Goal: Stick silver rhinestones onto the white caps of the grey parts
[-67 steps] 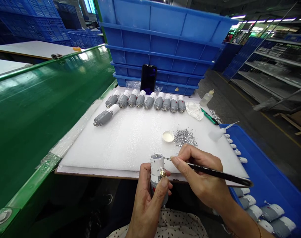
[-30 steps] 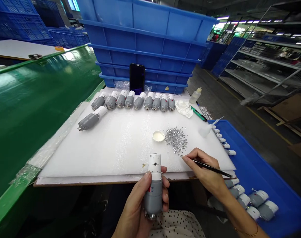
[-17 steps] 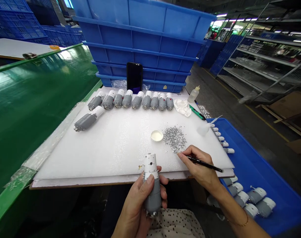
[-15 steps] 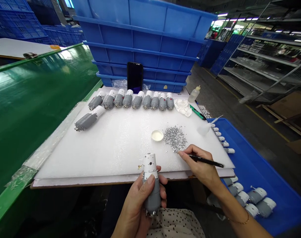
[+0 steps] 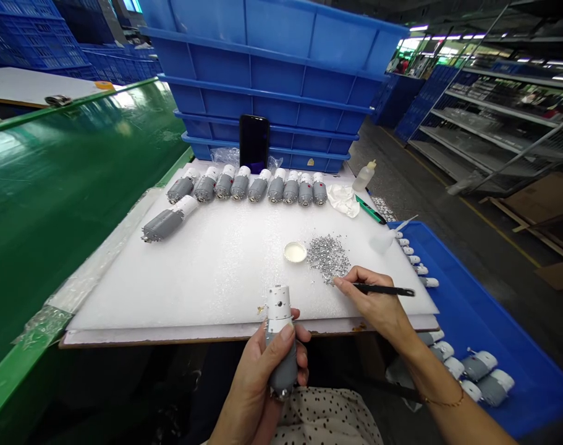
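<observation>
My left hand point(image 5: 267, 371) is wrapped round a grey-and-white model spacecraft point(image 5: 280, 304), held upright just off the table's front edge with its white end on top. My right hand point(image 5: 374, 303) pinches slim black tweezers point(image 5: 387, 289) in a pen-like grip. Their tip is down at the near edge of a pile of tiny silver pieces point(image 5: 327, 256); whether a piece is caught there is too small to see. Left of the pile sits a small round dish point(image 5: 295, 252) with a pale cream content.
Several similar models point(image 5: 276, 186) line the back of the white foam sheet point(image 5: 170, 284), before a phone point(image 5: 254, 142) and stacked blue crates point(image 5: 281, 93). One model point(image 5: 167, 221) lies at left. Bottles point(image 5: 364, 176), tissue point(image 5: 343, 201) and a green pen point(image 5: 370, 210) lie right. A blue bin point(image 5: 494, 327) holds more models.
The rear end of the tweezers has risen a little, so they lie flatter, while their tip stays at the pile. My left hand keeps the model in nearly the same spot.
</observation>
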The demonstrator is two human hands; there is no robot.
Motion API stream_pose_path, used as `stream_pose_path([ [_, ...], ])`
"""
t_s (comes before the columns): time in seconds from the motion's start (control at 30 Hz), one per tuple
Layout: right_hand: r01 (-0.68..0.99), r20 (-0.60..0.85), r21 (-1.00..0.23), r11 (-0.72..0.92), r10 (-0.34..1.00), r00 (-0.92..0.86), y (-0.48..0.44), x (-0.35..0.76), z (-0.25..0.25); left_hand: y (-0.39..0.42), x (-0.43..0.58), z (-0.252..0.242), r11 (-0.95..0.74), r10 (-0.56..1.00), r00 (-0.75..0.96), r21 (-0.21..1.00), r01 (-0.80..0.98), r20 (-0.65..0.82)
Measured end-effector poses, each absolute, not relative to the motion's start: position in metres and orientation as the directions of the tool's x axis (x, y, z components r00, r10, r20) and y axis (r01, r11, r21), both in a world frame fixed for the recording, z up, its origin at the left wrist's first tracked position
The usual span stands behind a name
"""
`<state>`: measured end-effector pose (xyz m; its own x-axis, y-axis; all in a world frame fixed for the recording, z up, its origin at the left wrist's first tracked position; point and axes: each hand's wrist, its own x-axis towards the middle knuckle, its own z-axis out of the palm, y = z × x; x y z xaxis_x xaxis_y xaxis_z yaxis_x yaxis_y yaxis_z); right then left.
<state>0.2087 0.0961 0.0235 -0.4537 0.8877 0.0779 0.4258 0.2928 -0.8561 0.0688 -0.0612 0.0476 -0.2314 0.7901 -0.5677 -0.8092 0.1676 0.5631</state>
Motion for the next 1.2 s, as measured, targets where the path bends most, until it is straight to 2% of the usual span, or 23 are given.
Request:
stream_pose_path([
  [0.2, 0.428, 0.121, -0.833, 0.350, 0.871, -0.476, 0.097, 0.210, 0.022, -0.058, 0.069, 0.048, 0.151, 0.781, -0.264, 0.582, -0.799, -0.566],
  [0.37, 0.429, 0.207, -0.775, 0.465, 0.827, -0.523, 0.094, 0.213, 0.018, -0.057, 0.069, 0.047, 0.153, 0.769, -0.272, 0.579, -0.801, -0.579],
  [0.47, 0.395, 0.315, -0.704, 0.590, 0.758, -0.572, 0.089, 0.216, 0.015, -0.057, 0.068, 0.047, 0.160, 0.759, -0.274, 0.578, -0.800, -0.590],
  [0.63, 0.291, 0.474, -0.538, 0.791, 0.569, -0.672, 0.083, 0.220, 0.011, -0.058, 0.068, 0.049, 0.169, 0.748, -0.275, 0.574, -0.801, -0.604],
  [0.87, 0.258, 0.550, -0.360, 0.897, 0.427, -0.718, 0.085, 0.219, 0.006, -0.058, 0.068, 0.046, 0.146, 0.760, -0.279, 0.573, -0.807, -0.587],
  [1.03, 0.249, 0.561, -0.340, 0.907, 0.408, -0.721, 0.085, 0.219, 0.004, -0.059, 0.067, 0.047, 0.151, 0.763, -0.272, 0.571, -0.807, -0.587],
  [1.2, 0.233, 0.541, -0.437, 0.869, 0.461, -0.704, 0.083, 0.217, 0.005, -0.059, 0.067, 0.047, 0.155, 0.763, -0.274, 0.578, -0.801, -0.586],
])
